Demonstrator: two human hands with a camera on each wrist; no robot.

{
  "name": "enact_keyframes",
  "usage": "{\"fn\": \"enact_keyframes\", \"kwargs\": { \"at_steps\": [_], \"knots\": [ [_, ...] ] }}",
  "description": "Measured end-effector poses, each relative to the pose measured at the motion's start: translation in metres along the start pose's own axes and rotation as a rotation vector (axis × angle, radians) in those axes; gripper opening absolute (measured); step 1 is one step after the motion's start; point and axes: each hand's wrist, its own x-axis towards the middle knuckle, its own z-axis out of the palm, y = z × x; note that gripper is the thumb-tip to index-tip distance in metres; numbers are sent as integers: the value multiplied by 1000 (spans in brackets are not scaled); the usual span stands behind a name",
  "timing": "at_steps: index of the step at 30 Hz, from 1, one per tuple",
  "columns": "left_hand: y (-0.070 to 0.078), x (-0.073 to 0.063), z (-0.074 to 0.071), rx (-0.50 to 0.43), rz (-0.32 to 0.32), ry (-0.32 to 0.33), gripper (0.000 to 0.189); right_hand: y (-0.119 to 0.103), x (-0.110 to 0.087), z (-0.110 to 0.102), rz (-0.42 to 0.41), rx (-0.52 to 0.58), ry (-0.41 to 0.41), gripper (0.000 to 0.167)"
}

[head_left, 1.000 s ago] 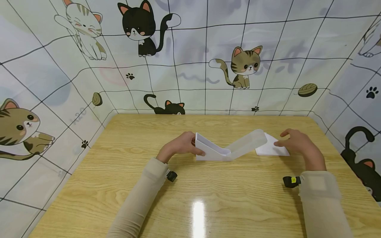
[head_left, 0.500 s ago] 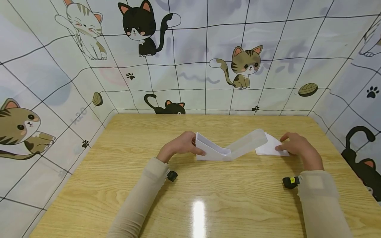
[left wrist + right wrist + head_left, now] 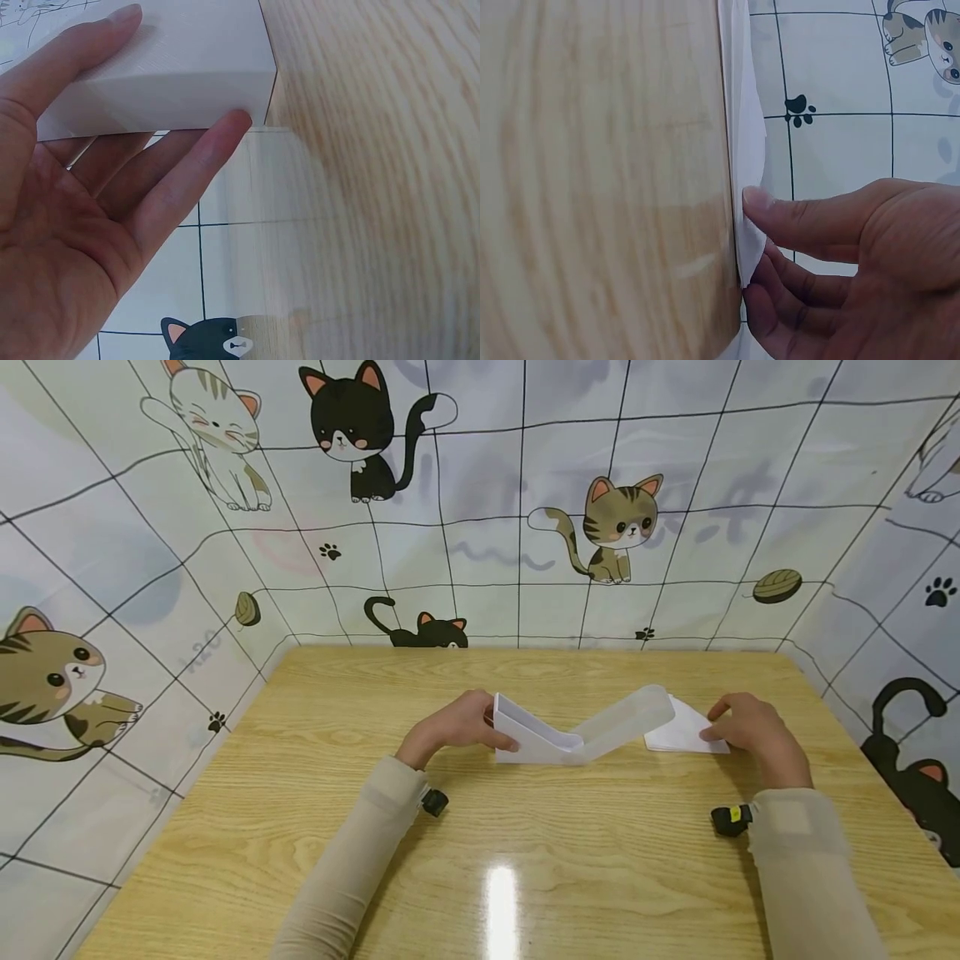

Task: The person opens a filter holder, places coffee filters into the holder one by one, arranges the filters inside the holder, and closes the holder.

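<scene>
A white box [image 3: 536,743] with a translucent lid [image 3: 624,720] tilted up to the right stands mid-table. My left hand [image 3: 467,720] holds its left end, thumb on the front side and the other fingers round the end wall. In the left wrist view the fingertips lie against the white box [image 3: 187,90]. Right of the lid lies a thin stack of white papers [image 3: 678,731] with a curved edge, partly hidden behind the lid. My right hand [image 3: 753,735] pinches the stack's right end. The right wrist view shows the thumb on the white papers [image 3: 748,127], fingers at their edge.
The wooden table [image 3: 495,835] runs under both arms, with a bright light reflection near its front. A cat-print cloth [image 3: 480,552] hangs behind and at both sides. A small black wrist camera [image 3: 433,802] sits at the left cuff, and another black camera [image 3: 731,820] at the right.
My right hand has come down onto the papers, and its thumb and fingers have closed at their right end. The left hand and the box have stayed in place.
</scene>
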Motion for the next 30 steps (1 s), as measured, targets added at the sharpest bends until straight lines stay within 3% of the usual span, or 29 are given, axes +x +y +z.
{"fn": "enact_keyframes", "kwargs": {
  "at_steps": [6,30],
  "knots": [
    [0,-1,0,7,0,6,35,1,1,0,-27,-36,49,32],
    [3,-1,0,27,-12,17,36,2,0,1,-51,-67,128,24]
  ]
}}
